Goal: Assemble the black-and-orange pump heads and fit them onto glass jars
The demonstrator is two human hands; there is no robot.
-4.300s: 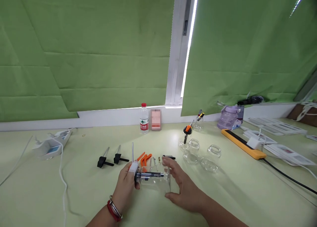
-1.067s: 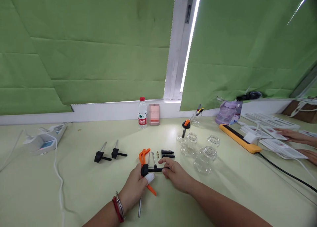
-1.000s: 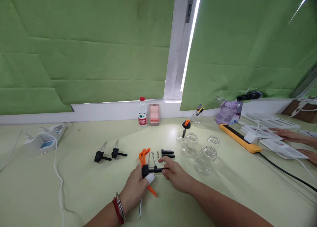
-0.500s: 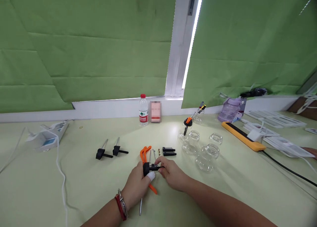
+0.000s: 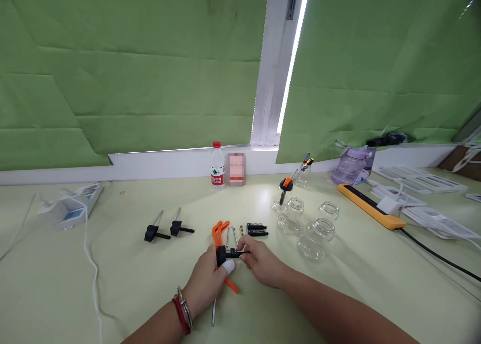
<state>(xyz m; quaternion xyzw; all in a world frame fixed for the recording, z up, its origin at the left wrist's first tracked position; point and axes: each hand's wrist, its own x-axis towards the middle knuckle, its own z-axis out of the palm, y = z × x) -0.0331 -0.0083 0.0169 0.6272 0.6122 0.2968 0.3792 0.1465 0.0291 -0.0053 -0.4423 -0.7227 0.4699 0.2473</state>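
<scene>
My left hand (image 5: 211,275), its thumb tip wrapped in white, is closed round a black plastic cap-like piece (image 5: 221,255). A metal rod (image 5: 214,313) sticks out below that hand, seemingly part of the piece. My right hand (image 5: 263,265) pinches the end of the piece's black side arm (image 5: 235,254) between thumb and fingers. Orange curved parts (image 5: 220,230) lie just beyond and under my left hand. Past my fingers are thin metal pins (image 5: 228,236), tiny brass-coloured bits (image 5: 241,230) and black pieces with springs (image 5: 257,229).
Two similar black pieces with rods (image 5: 152,233) lie to the left. Several clear glass jars (image 5: 315,239) stand right, one topped by a black-and-orange part (image 5: 286,184). Further off are a water bottle (image 5: 218,168), a yellow power strip (image 5: 370,207) and a white cable (image 5: 92,269).
My hands stay almost in place, with the right fingers shifted slightly on the black arm. Another person's hand at the far right edge has gone from view.
</scene>
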